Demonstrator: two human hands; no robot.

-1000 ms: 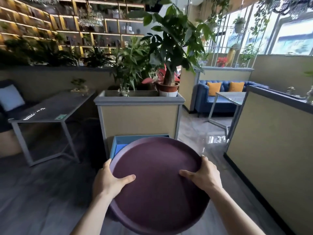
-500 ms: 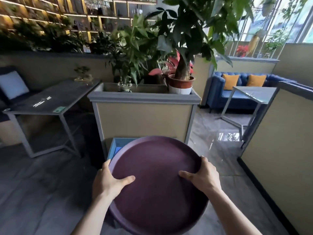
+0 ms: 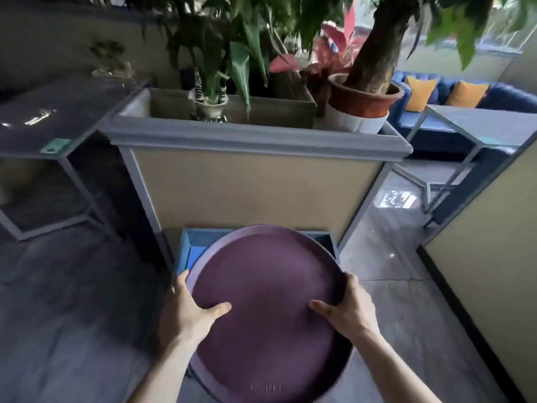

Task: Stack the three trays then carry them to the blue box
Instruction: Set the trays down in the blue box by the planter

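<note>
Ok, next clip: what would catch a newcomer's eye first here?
The big round purple tray fills the lower centre, gripped at its rim by the left hand and right hand. Just beyond it on the floor sits the blue box, against a tan planter topped with leafy potted plants.

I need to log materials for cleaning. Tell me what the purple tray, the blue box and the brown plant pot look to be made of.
Purple tray: likely moulded plastic, matte, faintly textured, with embossed lettering near the front rim.
Blue box: probably plastic, smooth thin walls, mostly hidden by the tray.
Brown plant pot: glossy terracotta colour with a rolled rim; plastic or glazed clay, hard to tell.
</note>
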